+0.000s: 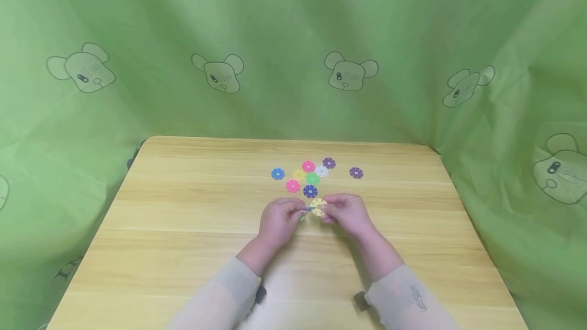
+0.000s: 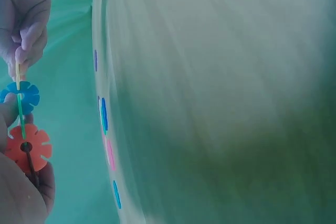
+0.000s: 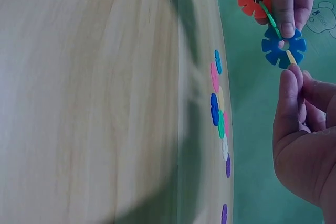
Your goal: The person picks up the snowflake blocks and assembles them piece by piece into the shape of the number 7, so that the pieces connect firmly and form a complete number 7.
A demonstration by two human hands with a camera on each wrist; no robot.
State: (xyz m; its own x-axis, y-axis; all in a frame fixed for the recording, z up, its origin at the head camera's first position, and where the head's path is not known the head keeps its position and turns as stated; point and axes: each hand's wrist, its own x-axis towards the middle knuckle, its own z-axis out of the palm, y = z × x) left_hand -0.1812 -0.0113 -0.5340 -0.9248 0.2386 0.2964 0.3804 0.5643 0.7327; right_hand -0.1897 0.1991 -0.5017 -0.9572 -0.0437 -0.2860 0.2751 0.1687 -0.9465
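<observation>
My left hand (image 1: pixel 279 220) pinches a blue notched snowflake disc (image 3: pixel 270 45) between thumb and fingers. A green disc (image 2: pixel 21 109), seen edge-on, joins the blue one to an orange disc (image 2: pixel 41 153). Slotted into the orange disc is a dark disc (image 2: pixel 31 166), partly covered by the left hand. My right hand (image 1: pixel 350 215) pinches a pale yellow disc (image 1: pixel 318 207) by its edge. In the right wrist view the yellow disc's edge meets the rim of the blue disc; how deep it sits in the slot I cannot tell. Both hands are above the table.
On the wooden table (image 1: pixel 192 248), beyond the hands, several loose discs lie flat: a blue one (image 1: pixel 277 173) at the left, a dark blue one (image 1: pixel 310 191) nearest, and a purple one (image 1: pixel 356 172) at the right. A green curtain (image 1: pixel 284 111) hangs around the table.
</observation>
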